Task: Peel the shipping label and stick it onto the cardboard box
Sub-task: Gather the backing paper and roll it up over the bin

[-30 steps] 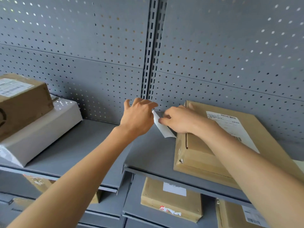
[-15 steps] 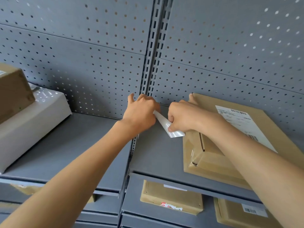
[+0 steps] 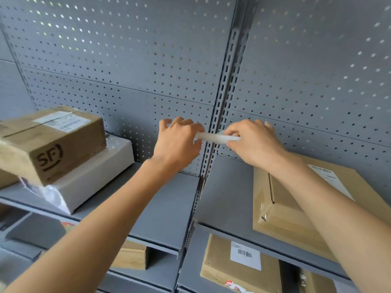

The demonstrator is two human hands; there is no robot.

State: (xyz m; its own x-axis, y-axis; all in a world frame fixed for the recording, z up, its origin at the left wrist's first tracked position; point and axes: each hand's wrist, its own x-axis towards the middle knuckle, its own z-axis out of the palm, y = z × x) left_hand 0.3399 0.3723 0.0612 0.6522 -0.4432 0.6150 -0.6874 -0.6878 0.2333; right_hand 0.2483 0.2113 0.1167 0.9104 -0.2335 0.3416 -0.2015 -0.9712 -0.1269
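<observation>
A white shipping label (image 3: 213,137) is stretched edge-on between my two hands, in front of the pegboard wall. My left hand (image 3: 179,142) pinches its left end, my right hand (image 3: 254,142) pinches its right end. Both hands hover above the grey shelf (image 3: 226,197). Below my right forearm lies a flat cardboard box (image 3: 283,216) on the shelf, with a white printed label (image 3: 330,180) stuck on its top. Whether the held label has separated from its backing cannot be told.
At the left, an "SF" cardboard box (image 3: 53,144) rests on a white parcel (image 3: 91,182). A slotted metal upright (image 3: 222,98) runs down the wall between the hands. Lower shelves hold more boxes, one with a barcode label (image 3: 245,258).
Both hands rose from beside the flat box to in front of the wall. The label, earlier hanging as a bent sheet, is now pulled out flat between them. The camera shifted left.
</observation>
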